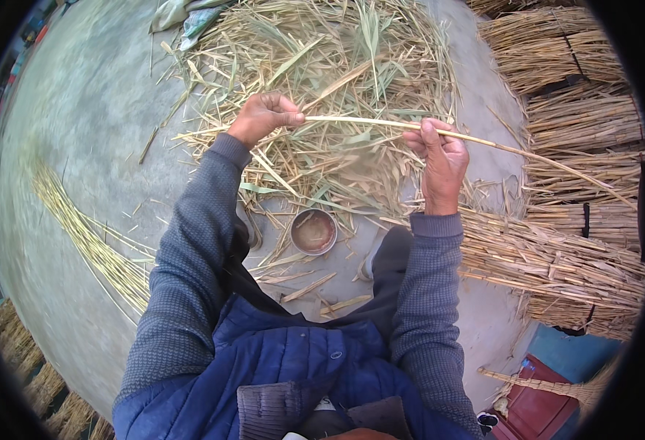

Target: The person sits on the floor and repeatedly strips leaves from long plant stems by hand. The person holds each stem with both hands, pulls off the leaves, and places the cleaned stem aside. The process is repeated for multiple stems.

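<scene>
A long, pale yellow reed stalk [366, 119] stretches between my hands, running on past the right one toward the bundles. My left hand [267, 117] pinches its left end between thumb and fingers. Farther along, my right hand [442, 154] has its thumb and fingers closed round the same stalk. Below and behind it lies a wide heap of dry leaves and husks [322, 66], tan with some green. Between my feet stands a small round metal bowl [314, 232]; what it holds, I cannot make out well.
At right, tied bundles of reeds [583, 125] are stacked, with a loose sheaf [542, 249] reaching toward my right knee. Peeled stalks [91, 235] lie on the concrete floor at left. A dark red flat object [535, 400] is at lower right, a cloth sack [183, 15] at the far left.
</scene>
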A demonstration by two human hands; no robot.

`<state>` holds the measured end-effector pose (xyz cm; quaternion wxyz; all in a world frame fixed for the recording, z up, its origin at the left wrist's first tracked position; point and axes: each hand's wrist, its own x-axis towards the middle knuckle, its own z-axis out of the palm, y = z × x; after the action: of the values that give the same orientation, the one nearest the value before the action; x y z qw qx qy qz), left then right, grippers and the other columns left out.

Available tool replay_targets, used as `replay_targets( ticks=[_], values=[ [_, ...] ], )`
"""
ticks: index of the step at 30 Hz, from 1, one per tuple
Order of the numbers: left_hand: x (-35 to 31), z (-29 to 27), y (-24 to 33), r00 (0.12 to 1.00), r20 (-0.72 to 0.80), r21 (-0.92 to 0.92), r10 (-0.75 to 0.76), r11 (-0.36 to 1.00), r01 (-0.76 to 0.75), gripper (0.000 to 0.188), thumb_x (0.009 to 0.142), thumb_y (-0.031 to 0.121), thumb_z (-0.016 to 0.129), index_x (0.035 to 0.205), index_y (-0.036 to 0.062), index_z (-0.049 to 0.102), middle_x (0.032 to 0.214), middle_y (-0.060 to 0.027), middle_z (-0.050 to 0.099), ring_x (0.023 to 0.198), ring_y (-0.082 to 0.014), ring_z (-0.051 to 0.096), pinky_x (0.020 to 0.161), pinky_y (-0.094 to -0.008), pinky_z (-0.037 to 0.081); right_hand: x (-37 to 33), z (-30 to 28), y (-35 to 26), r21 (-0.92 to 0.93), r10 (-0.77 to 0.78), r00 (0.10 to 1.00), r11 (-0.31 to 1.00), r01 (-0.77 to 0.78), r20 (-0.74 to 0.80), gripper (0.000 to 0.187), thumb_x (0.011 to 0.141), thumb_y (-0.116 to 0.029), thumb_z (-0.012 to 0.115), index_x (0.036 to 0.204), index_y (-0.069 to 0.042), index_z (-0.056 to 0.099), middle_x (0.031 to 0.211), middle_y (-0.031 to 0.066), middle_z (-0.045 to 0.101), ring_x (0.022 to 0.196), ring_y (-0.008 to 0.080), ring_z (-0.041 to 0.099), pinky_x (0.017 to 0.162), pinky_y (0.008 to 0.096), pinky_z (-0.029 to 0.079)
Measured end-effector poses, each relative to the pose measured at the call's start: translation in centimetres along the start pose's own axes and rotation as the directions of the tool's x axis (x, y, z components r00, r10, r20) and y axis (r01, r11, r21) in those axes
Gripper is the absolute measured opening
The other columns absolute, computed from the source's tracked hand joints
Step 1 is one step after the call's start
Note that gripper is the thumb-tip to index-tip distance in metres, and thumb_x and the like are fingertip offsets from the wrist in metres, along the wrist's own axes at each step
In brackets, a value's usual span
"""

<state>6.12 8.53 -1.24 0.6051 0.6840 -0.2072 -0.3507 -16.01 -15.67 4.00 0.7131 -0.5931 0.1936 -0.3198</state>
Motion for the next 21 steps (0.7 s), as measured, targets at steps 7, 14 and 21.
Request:
replay_targets(
  ticks=[7,14,21],
  values=[
    [0.2,0.7,-0.5,0.983,-0.030,0.268,0.182,0.949,-0.168,0.018,0.083,0.014,0.081,0.093,0.0029,0.070,0.086,-0.0043,0.071,0.081,-0.0131,0.066,0.078,-0.0285,0.054,0.0,-0.4,-0.2,0.001,-0.007,0.999,1.000,0.006,0.033,0.020,0.097,-0.012,0.066,0.108,0.005,0.063,0.092,0.0142,0.071,0.080,0.0183,0.072,0.069,0.0246,0.059],
    [0.6,0.7,-0.4,0.981,0.052,-0.046,0.187,0.982,-0.185,0.015,0.089,0.016,0.076,0.094,0.0030,0.070,0.084,-0.0059,0.073,0.074,-0.0090,0.065,0.069,-0.0256,0.051,-0.1,-1.1,0.2,0.003,0.065,0.997,0.998,-0.065,0.028,0.023,0.095,-0.014,0.068,0.111,0.002,0.061,0.095,0.0142,0.071,0.082,0.0200,0.073,0.074,0.0274,0.060],
    [-0.1,1.3,1.8,0.848,-0.113,0.569,0.517,0.734,-0.371,0.027,0.087,0.029,0.075,0.100,0.0050,0.069,0.092,-0.0068,0.072,0.091,-0.0198,0.066,0.087,-0.0366,0.048,-0.5,1.2,1.7,-0.005,0.122,0.992,0.992,-0.122,0.029,0.025,0.096,-0.018,0.068,0.111,0.001,0.060,0.094,0.0119,0.071,0.082,0.0174,0.072,0.069,0.0243,0.057]
  ],
)
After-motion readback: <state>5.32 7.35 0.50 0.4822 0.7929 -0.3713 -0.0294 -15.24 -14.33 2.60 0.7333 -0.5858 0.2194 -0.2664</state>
